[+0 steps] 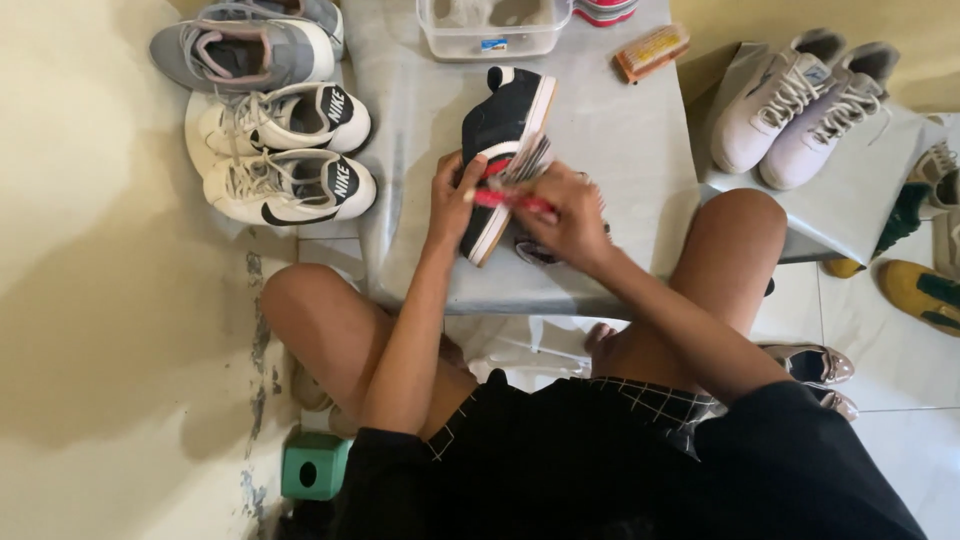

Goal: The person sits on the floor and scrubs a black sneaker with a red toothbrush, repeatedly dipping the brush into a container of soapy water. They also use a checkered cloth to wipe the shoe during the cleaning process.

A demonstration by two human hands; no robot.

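The right hand (572,215) has its fingers curled tight around a red-handled brush (515,185), whose pale bristles press on the side of a black sneaker (505,135). Just beside those fingers, the left hand (452,195) clamps the sneaker near its toe, fingers wrapped over the upper and thumb on the sole edge. The sneaker lies tilted on its side on the grey table (610,130), heel pointing away. Under the right fingers a second dark shoe (535,250) peeks out. Farther off, beyond the fingers, stand a clear plastic tub (490,30) and an orange brush (652,50). Well left of the fingers lie white sneakers (285,150); well right, a pale pair (800,100).
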